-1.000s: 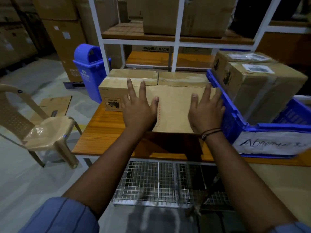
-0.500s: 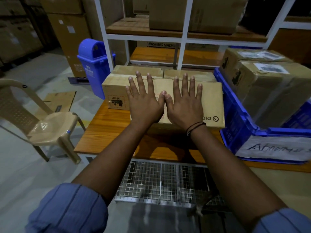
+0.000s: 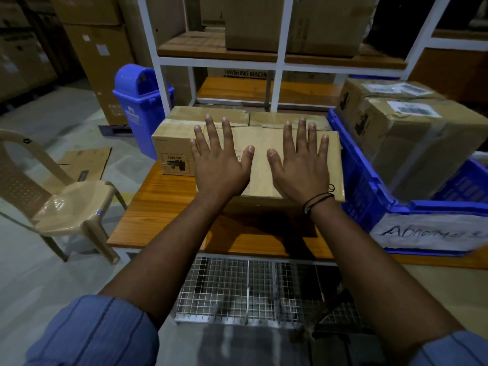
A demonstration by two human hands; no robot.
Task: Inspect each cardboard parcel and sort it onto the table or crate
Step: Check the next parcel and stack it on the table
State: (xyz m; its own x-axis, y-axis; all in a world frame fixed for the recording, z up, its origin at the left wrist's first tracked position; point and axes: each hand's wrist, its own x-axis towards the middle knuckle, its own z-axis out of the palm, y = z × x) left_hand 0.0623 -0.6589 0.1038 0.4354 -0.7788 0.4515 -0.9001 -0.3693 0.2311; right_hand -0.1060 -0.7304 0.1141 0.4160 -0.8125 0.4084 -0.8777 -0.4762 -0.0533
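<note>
Two grips lie flat on one parcel, and neither has hold of it. The left grip, a bare hand, and the right grip, a bare hand with a dark cord at the wrist, rest palm-down on the top face of the flat brown cardboard parcel. The fingers are straight and spread, and none curls round an edge. The thumbs point at each other with a bare strip of cardboard between them.

The parcel sits on the orange wooden tabletop, straight ahead of me, with its long axis running from my left to my right. Two taped brown cardboard boxes stand right behind its far edge; I cannot tell whether they touch it. Its right end is just beside the wall of the blue plastic crate, which already holds two larger taped cardboard boxes.

I judge the coming move turns on that last relation. The crate lies to the right, so the right grip is the nearer one. Flat palms can press or slide the parcel but not lift it. To clear the crate wall, I think both grips would need to shift to the short ends and curl under.
</note>
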